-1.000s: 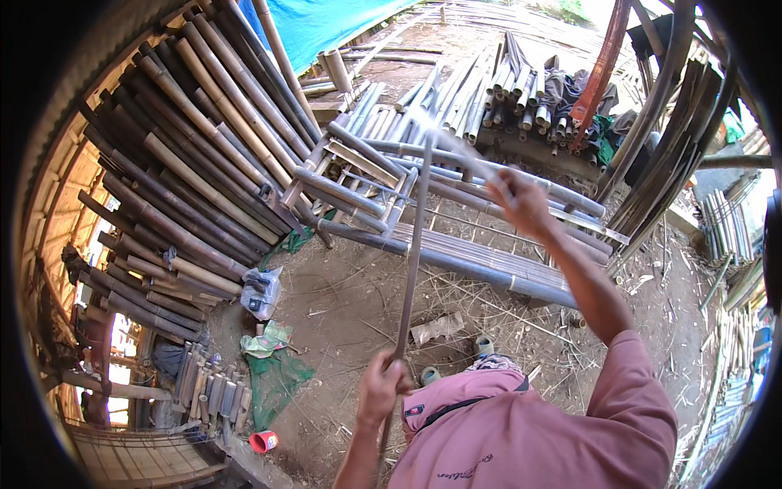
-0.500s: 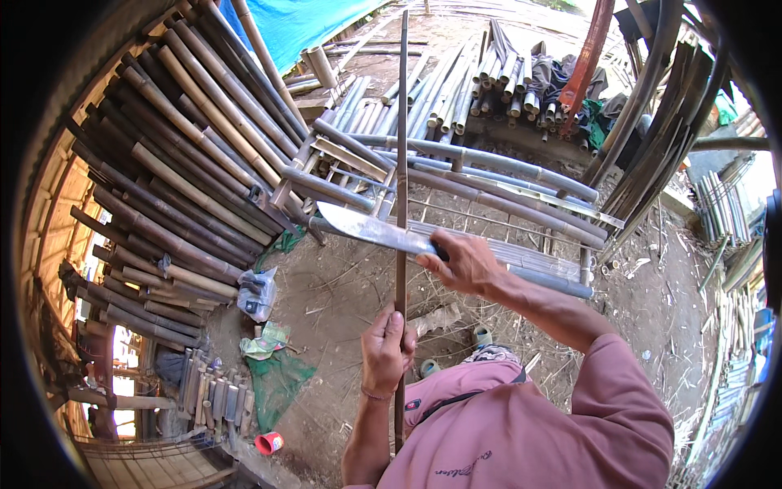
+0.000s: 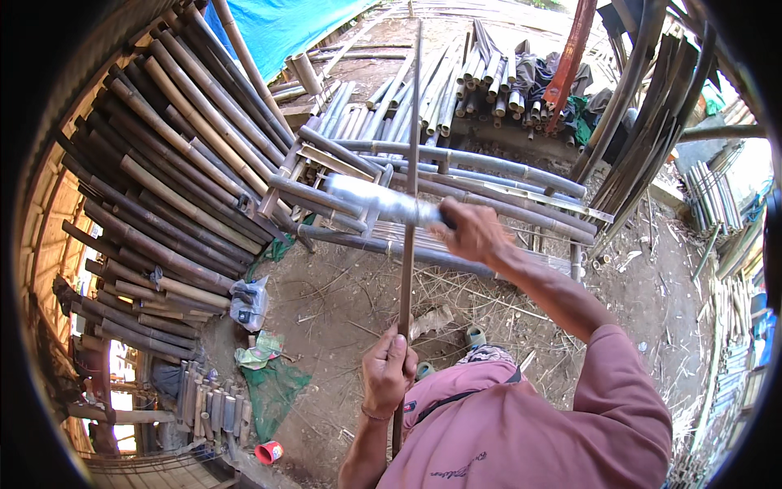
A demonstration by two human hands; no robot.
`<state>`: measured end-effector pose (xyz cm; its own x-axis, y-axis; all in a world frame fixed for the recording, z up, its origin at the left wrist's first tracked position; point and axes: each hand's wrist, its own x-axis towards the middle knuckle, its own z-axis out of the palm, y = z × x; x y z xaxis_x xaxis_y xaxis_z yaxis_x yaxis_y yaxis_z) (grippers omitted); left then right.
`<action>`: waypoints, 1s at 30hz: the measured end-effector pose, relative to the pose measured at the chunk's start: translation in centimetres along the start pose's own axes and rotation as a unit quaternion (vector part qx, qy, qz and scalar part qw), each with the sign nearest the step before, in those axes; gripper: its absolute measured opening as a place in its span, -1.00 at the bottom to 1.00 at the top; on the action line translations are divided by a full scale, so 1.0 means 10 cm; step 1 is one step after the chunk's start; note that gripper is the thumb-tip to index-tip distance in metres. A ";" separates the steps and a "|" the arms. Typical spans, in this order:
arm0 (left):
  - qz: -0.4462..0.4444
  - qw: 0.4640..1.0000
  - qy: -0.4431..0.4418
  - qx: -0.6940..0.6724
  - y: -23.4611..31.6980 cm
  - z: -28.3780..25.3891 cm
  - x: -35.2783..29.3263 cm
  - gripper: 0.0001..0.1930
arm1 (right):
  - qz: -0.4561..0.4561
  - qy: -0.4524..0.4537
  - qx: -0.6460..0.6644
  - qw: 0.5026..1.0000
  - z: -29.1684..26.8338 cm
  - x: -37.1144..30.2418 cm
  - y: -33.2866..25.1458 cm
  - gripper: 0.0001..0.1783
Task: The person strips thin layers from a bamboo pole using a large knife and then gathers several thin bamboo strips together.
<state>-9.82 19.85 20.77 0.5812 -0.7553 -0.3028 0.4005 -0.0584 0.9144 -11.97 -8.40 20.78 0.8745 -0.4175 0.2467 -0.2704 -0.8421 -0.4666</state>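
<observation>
My left hand [image 3: 389, 371] is closed around a long, narrow bamboo strip [image 3: 413, 147], thumb lying along it. The strip stands nearly upright in the picture, its far end leaning slightly right. In my right hand [image 3: 476, 235] is the handle of a machete. The machete's blade [image 3: 366, 198] points left and crosses the strip well beyond my left hand. Motion blurs the blade and right fingers, so whether the edge touches the strip cannot be made out. Just past the blade stands a low bench of bamboo poles [image 3: 521, 208].
Stacked dark bamboo poles [image 3: 163, 163] fill the left side. More cut poles [image 3: 489, 81] lie at the back. Thin dark strips [image 3: 652, 114] lean at the right. A plastic bag [image 3: 248, 303], green netting [image 3: 277, 391] and a red cup [image 3: 269, 451] are on the left.
The machete and my right hand have moved farther away along the strip, and the blade is now blurred. The strip's far end has shifted right. My left hand still grips the strip, slightly nearer me.
</observation>
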 end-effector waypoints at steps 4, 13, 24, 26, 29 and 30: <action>-0.001 1.000 0.002 -0.014 -0.03 -0.03 -0.06 -0.65 | -0.076 -0.012 0.036 0.996 0.03 -0.21 -0.17 -0.39; 0.006 1.000 -0.018 0.009 -0.27 -0.12 -0.32 -0.62 | -0.020 0.057 -0.028 0.998 -0.17 0.02 0.23 -0.46; 0.011 1.000 -0.006 0.004 -0.56 -0.42 -0.71 -0.63 | -0.010 0.058 -0.052 0.997 -0.21 0.15 0.31 -0.23; 0.003 1.000 0.011 0.013 -0.55 -0.50 -0.81 -0.64 | -0.045 -0.009 -0.041 0.998 -0.16 -0.02 0.07 -0.40; -0.011 0.999 0.015 0.038 -0.47 -0.46 -0.81 -0.64 | -0.132 0.039 -0.090 0.986 -0.10 0.13 0.34 -0.45; -0.035 0.999 0.010 0.013 -0.55 -0.50 -0.89 -0.64 | 0.052 -0.031 -0.047 0.997 -0.27 0.28 0.43 -0.42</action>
<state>-13.70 30.17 17.13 0.5662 -0.7360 -0.3711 0.4216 -0.1282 0.8977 -11.71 -14.07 21.75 0.8620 -0.4854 0.1465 -0.3958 -0.8248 -0.4039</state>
